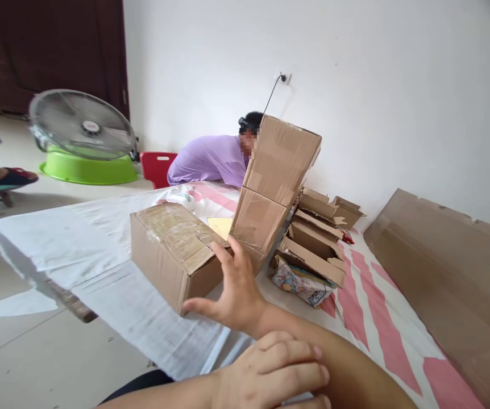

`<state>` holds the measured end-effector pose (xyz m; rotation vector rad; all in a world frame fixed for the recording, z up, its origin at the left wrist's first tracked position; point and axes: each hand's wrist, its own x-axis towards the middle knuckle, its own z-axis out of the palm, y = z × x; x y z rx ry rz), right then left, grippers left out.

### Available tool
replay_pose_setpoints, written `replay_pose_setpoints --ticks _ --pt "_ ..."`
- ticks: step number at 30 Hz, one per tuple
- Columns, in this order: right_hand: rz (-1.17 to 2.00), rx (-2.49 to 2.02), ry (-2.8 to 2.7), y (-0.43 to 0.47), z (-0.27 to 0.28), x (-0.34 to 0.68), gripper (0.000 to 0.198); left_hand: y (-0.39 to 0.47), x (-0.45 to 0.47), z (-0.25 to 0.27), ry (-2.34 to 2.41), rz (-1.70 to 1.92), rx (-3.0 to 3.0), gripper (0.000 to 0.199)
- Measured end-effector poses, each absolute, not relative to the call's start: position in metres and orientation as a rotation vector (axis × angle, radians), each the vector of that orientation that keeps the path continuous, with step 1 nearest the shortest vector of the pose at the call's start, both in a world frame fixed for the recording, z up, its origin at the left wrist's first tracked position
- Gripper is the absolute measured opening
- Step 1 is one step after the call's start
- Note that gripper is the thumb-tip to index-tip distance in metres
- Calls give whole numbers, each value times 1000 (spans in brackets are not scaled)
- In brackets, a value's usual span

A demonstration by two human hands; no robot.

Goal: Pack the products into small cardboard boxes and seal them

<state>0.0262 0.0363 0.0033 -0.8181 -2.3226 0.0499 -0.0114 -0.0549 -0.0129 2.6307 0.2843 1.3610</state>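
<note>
My right hand (239, 287) reaches out with its thumb and fingers spread, holding nothing. It is at the near right corner of a closed, taped cardboard box (155, 255); I cannot tell whether the fingertips touch it. Across my right forearm lies my left hand (277, 369), its fingers apart and slightly bent over the arm. Just beyond the right hand, a tall cardboard piece (277, 170) with fold lines stands tilted to the right. A yellow sheet (220, 226) shows between it and the box.
Several open cardboard boxes (313, 241) and a printed packet (300, 284) are right of the tall piece. A large brown board (449, 272) leans at the right. Behind the cloth-covered table (100, 227), a person in purple (211, 156) bends forward. A fan (83, 125) rests on a green basin (91, 167).
</note>
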Motion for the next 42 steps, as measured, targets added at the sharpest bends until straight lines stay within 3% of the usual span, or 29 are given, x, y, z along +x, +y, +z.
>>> replay_pose_setpoints --ticks 7,11,15,19,23,27,33,39,42 --pt "-1 -794 -2304 54 -20 9 76 -59 -10 -1 428 1575 2659 24" --pt "28 -622 -2396 40 -12 68 75 -60 -9 -11 367 1533 2689 32" --pt "60 -615 -2556 -1 3 151 60 -65 -11 -28 297 1500 2610 33" --pt "113 -805 -2554 -59 7 235 70 -73 -16 -25 232 1672 2619 35" --pt "55 -990 -2481 -111 -2 296 68 -69 -18 -3 400 1875 2610 31" --pt "-50 -1172 -2418 -140 -6 322 66 -48 -7 8 511 1633 2568 28" --pt "-204 -1278 -2450 -156 -11 360 85 -31 8 3 416 1383 2689 12" --pt "-165 -1908 -2209 -178 -57 414 42 -15 -5 -7 479 1370 2474 21" --pt "-86 -2050 -2148 -185 -76 429 37 7 -8 -24 601 1332 2112 35"
